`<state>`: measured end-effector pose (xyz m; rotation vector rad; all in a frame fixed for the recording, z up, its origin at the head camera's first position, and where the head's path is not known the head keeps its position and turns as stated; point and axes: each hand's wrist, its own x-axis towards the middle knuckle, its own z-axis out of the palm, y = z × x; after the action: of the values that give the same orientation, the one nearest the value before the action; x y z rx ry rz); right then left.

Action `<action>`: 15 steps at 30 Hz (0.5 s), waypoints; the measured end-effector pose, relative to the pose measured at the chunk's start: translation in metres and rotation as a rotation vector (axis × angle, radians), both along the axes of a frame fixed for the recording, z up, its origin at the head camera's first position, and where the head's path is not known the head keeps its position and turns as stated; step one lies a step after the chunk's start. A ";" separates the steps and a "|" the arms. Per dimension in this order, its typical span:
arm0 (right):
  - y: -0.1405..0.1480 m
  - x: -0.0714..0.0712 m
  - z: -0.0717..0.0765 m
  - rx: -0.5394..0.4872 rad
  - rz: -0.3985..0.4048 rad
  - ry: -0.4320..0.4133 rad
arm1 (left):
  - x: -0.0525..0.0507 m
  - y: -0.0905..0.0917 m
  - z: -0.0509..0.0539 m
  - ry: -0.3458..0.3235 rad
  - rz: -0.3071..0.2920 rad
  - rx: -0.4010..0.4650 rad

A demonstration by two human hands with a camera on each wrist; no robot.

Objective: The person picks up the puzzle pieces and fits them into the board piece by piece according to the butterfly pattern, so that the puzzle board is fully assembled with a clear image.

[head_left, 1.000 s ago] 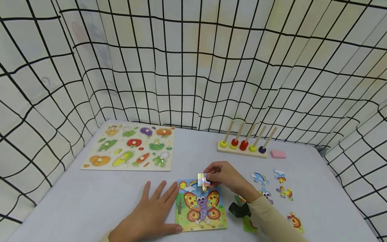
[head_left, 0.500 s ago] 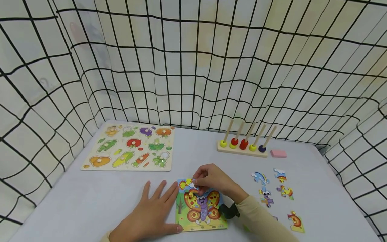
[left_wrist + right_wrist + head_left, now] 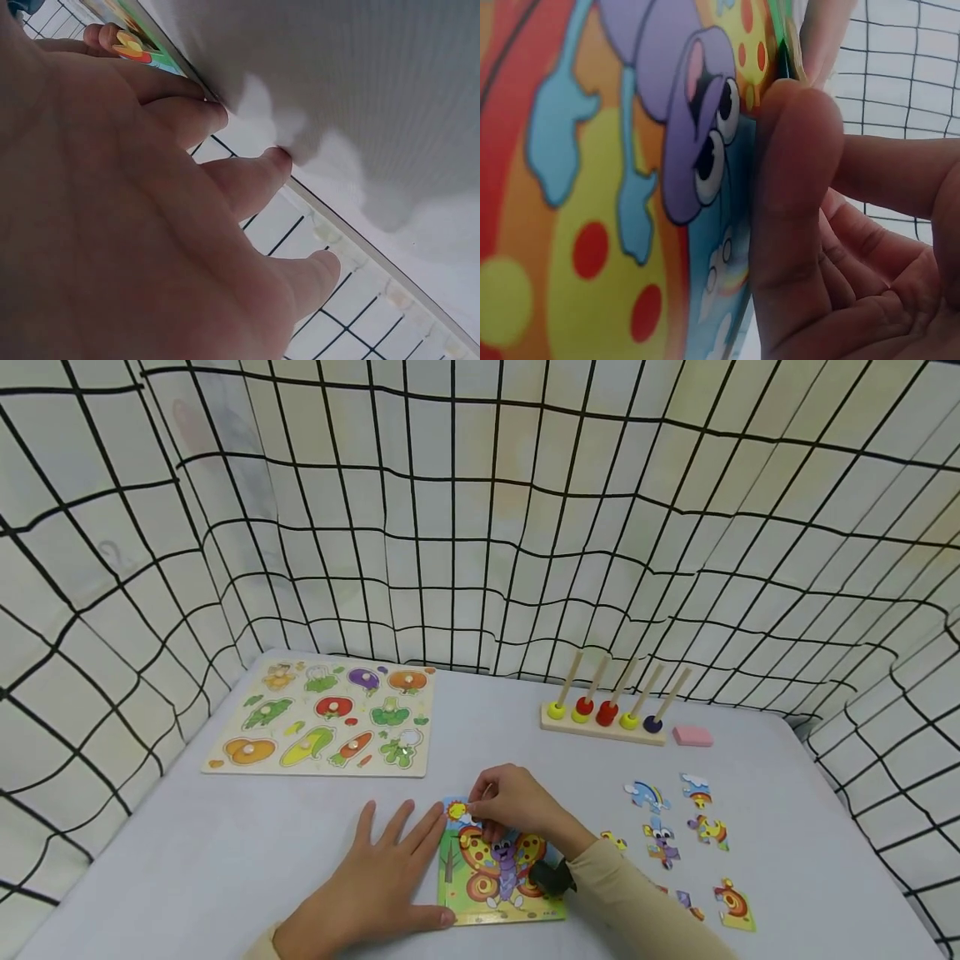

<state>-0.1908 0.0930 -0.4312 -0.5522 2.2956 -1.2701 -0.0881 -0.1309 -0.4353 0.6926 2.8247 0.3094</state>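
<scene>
purple butterfly (image 3: 507, 878) with red-spotted yellow wings (image 3: 477, 860), pink block (image 3: 692, 737), beige sleeve (image 3: 637, 897)

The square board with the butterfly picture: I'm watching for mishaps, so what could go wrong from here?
The flat sun-printed jigsaw piece pinched by the right hand might settle crookedly on the board. The long beige sleeve could nudge the small yellow jigsaw piece beside it.

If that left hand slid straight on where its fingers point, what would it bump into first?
Probably the vegetable board, whose near edge lies ahead; the left hand slants rightward, though, so it might just clip the corner.
</scene>
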 end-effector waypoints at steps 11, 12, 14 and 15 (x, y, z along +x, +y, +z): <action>-0.009 0.005 0.004 0.125 -0.010 0.116 | -0.001 0.000 0.005 -0.033 -0.027 -0.016; -0.010 0.006 0.004 0.138 -0.011 0.124 | -0.001 0.000 0.005 -0.036 -0.030 -0.017; -0.011 0.007 0.004 0.156 -0.008 0.139 | -0.001 -0.001 0.005 -0.039 -0.032 -0.015; -0.012 0.007 0.004 0.161 -0.004 0.150 | 0.000 -0.001 0.005 -0.038 -0.033 -0.014</action>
<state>-0.1834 0.0813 -0.4271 -0.6040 2.4964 -1.0648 -0.0885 -0.1320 -0.4308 0.7222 2.7733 0.2932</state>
